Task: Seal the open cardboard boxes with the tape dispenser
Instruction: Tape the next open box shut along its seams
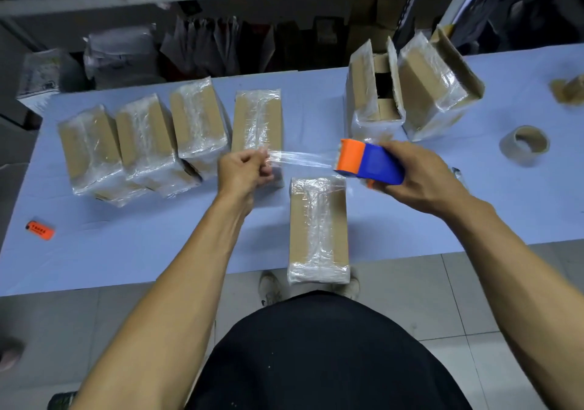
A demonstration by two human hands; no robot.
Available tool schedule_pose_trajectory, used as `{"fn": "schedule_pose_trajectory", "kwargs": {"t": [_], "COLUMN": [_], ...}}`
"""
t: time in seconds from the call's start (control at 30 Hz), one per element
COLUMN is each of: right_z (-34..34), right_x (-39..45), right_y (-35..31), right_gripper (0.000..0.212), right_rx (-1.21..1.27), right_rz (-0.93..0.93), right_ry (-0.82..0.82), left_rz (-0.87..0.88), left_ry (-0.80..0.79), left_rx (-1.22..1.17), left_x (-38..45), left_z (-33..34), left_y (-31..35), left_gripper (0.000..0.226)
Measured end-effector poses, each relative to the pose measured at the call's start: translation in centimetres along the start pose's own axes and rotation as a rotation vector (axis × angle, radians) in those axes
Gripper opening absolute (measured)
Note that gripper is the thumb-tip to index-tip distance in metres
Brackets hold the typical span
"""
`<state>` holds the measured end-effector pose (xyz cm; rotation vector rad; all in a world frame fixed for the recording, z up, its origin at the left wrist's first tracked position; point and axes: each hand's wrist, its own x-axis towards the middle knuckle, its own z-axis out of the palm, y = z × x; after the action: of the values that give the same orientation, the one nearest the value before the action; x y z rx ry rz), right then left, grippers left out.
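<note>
The right hand (423,177) grips the blue and orange tape dispenser (368,163) above the pale blue worktop (151,245), fingers wrapped round its body, while the left hand (243,169) pinches the free end of a strip of clear tape (300,160) stretched between the two. Just below the strip lies a taped box (319,229) at the near edge of the worktop. Behind the left hand a row of four sealed boxes (170,138) stands side by side. Beyond the dispenser sits an open box (374,93) with its flaps up, and a tilted box (433,84) leans just beside it. To the right lies a spare tape roll (524,145); far left, a small orange tag (40,229).
</note>
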<state>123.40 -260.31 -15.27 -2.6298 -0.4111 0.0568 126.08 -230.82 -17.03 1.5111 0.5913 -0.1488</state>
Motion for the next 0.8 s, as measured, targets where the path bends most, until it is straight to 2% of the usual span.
{"fn": "schedule_pose_trajectory", "kwargs": {"t": [0.1,0.37,0.47,0.67,0.8], "right_z": [0.2,1.5,1.8,3.3,4.8], "right_x": [-0.8,-0.1,-0.4,-0.7,-1.0], "right_y": [2.3,4.3,4.8,6.0,5.7], "right_gripper": [0.041,0.045,0.045,0.042,0.045], "right_rx": [-0.075,-0.025,-0.001,0.054,0.137], "right_rz": [0.093,0.103,0.121,0.173,0.241], "right_ry": [-0.03,-0.056,-0.089,-0.141,-0.168], "left_rz": [-0.063,-0.176,-0.19,-0.247,-0.335], "left_ry": [-0.018,-0.078,-0.102,0.003,0.1], "left_rx": [0.055,-0.049,-0.019,0.017,-0.056], "left_x": [0.4,0.8,0.9,1.4,1.2], "left_z": [-1.6,-1.3,-0.9,0.3,2.6], "left_y": [-1.8,-1.8,-2.6,-5.3,-7.7], "left_gripper": [0.016,0.016,0.012,0.009,0.003]}}
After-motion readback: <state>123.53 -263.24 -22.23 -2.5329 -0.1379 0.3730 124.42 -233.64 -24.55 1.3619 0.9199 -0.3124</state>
